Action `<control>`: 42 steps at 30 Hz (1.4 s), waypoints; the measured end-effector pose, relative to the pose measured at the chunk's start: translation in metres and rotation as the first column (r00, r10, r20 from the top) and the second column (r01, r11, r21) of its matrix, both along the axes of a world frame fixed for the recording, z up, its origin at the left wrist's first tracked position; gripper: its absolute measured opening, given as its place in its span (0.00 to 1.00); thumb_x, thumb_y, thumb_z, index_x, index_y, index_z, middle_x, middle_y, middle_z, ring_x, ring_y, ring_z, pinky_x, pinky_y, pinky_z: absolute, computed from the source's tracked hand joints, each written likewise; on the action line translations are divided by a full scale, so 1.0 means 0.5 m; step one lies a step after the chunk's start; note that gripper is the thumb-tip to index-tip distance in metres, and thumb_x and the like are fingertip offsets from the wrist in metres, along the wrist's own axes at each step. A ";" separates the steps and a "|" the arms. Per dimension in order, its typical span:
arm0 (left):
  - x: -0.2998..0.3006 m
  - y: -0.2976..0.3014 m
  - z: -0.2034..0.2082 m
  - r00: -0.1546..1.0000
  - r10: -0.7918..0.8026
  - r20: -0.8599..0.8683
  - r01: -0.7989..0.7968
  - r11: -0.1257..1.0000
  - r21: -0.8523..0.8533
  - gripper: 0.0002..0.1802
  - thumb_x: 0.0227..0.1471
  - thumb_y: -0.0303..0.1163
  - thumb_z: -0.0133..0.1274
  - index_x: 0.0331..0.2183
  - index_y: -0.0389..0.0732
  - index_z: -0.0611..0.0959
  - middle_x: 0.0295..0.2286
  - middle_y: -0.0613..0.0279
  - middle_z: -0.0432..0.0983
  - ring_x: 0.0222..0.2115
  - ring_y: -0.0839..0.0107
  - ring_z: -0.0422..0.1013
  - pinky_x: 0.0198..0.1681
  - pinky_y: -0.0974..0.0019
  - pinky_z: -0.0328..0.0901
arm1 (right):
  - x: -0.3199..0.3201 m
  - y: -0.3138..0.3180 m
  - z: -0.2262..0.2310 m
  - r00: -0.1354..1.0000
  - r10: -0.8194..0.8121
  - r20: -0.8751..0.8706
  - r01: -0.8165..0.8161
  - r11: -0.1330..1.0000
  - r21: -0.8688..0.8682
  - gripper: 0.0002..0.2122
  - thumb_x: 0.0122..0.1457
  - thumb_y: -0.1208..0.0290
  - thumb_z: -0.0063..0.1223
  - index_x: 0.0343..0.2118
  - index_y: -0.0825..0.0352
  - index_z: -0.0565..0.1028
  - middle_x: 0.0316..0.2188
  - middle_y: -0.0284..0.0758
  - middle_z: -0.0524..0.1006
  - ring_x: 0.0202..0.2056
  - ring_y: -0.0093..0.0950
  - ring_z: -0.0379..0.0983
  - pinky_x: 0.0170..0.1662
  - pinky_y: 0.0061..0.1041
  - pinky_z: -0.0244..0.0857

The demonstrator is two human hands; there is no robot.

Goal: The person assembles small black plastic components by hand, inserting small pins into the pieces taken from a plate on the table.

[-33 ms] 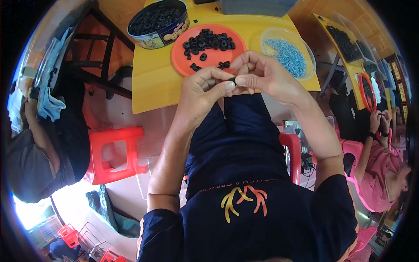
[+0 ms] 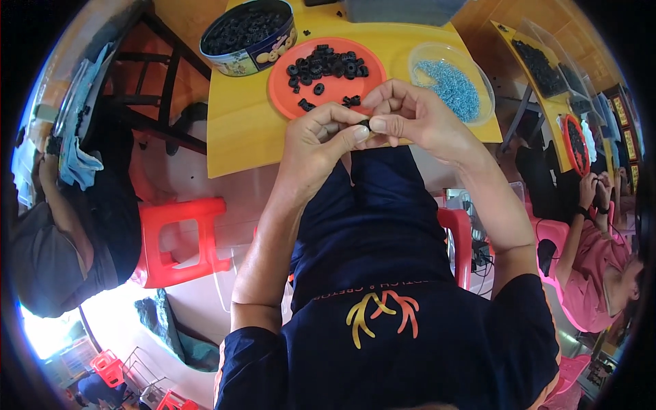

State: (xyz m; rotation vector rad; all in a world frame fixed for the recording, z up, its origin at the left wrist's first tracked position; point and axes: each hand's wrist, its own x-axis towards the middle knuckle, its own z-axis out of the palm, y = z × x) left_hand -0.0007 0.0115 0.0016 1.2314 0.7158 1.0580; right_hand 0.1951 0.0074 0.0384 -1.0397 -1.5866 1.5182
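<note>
While the left hand (image 2: 309, 145) and right hand (image 2: 425, 121) both pinch one small black part (image 2: 365, 125) above the worktop's (image 2: 236, 137) near edge, the step looks like close fingertip work, probably calling for steady pressure next. I count one red plate (image 2: 335, 96), one tin (image 2: 260, 60), one clear tub (image 2: 484, 87); their heaped contents defy counting.

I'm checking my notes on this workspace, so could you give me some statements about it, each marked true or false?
1. The left hand and right hand meet at a small black piece. True.
2. The plate is blue. False: the plate is orange-red.
3. The tin stands left of the plate. True.
4. The clear bowl holds black pieces. False: the clear bowl holds blue bits.
5. The table is yellow. True.
</note>
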 end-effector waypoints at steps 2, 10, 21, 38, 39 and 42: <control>0.002 -0.003 0.001 1.000 0.010 -0.021 -0.009 1.000 0.022 0.07 0.53 0.24 0.56 0.35 0.34 0.80 0.24 0.65 0.76 0.26 0.82 0.72 0.29 0.78 0.66 | 0.005 -0.001 -0.015 0.998 -0.055 -0.033 0.055 0.998 -0.001 0.10 0.60 0.68 0.55 0.40 0.68 0.72 0.25 0.26 0.74 0.24 0.14 0.68 0.27 0.13 0.63; 0.007 -0.009 0.007 1.000 0.029 -0.003 -0.028 0.987 0.159 0.07 0.54 0.23 0.54 0.38 0.35 0.79 0.25 0.65 0.77 0.27 0.81 0.72 0.27 0.78 0.66 | 0.007 -0.017 0.013 0.859 -0.220 0.461 -0.145 0.761 0.632 0.07 0.58 0.68 0.54 0.31 0.67 0.72 0.23 0.38 0.74 0.23 0.36 0.73 0.25 0.29 0.64; -0.009 0.000 -0.001 0.987 0.081 -0.140 -0.002 0.870 0.493 0.04 0.53 0.19 0.54 0.34 0.33 0.78 0.25 0.65 0.76 0.25 0.81 0.72 0.24 0.77 0.64 | -0.011 -0.039 0.041 0.768 -0.276 0.578 -0.270 0.679 0.683 0.06 0.54 0.74 0.53 0.26 0.69 0.69 0.21 0.41 0.72 0.25 0.45 0.72 0.27 0.38 0.64; 0.026 -0.002 -0.007 0.992 -0.018 0.122 0.024 0.999 -0.045 0.10 0.55 0.24 0.54 0.40 0.33 0.78 0.30 0.58 0.78 0.29 0.74 0.75 0.34 0.73 0.70 | 0.056 0.015 -0.010 0.987 -0.069 0.145 0.066 0.998 0.025 0.22 0.65 0.49 0.41 0.31 0.68 0.73 0.20 0.28 0.70 0.20 0.15 0.67 0.25 0.16 0.67; 0.025 -0.006 -0.002 0.996 -0.005 0.089 0.007 1.000 -0.030 0.11 0.55 0.24 0.53 0.41 0.33 0.78 0.30 0.59 0.78 0.29 0.74 0.75 0.34 0.73 0.70 | 0.062 0.014 -0.013 0.988 -0.103 0.113 0.099 0.994 0.042 0.22 0.65 0.50 0.42 0.31 0.68 0.73 0.19 0.28 0.70 0.19 0.15 0.66 0.25 0.17 0.67; 0.015 -0.001 -0.001 0.998 0.002 0.062 -0.004 1.000 0.029 0.11 0.56 0.25 0.53 0.42 0.33 0.78 0.30 0.60 0.78 0.30 0.75 0.75 0.34 0.74 0.69 | 0.053 0.003 -0.003 0.972 -0.122 0.201 0.107 0.991 0.083 0.19 0.67 0.55 0.39 0.31 0.68 0.72 0.19 0.29 0.71 0.18 0.15 0.66 0.24 0.15 0.67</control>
